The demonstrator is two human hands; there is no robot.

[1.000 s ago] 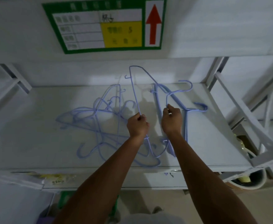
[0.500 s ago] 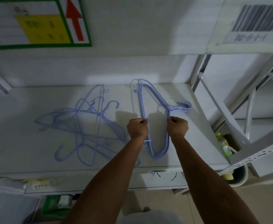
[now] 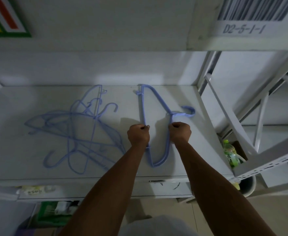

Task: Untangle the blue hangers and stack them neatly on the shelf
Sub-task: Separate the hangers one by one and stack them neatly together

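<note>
A small stack of blue hangers [image 3: 157, 99] lies flat on the right half of the white shelf [image 3: 191, 142], hooks pointing right. My left hand [image 3: 138, 134] is closed on the stack's straight bar. My right hand [image 3: 180, 132] is closed on the angled arm just below the hooks. To the left, a tangled heap of several blue hangers [image 3: 82, 132] sprawls on the shelf, apart from both hands.
A shelf post and diagonal brace [image 3: 225, 113] stand at the right. Below them sit a green bottle [image 3: 230, 153] and a white bucket [image 3: 247, 186]. A barcode label [image 3: 249, 16] hangs above. Packages [image 3: 36, 191] lie on the lower shelf.
The hangers I hold have come together and now lie flat on the right of the shelf, aligned as one stack. My view has shifted to the right.
</note>
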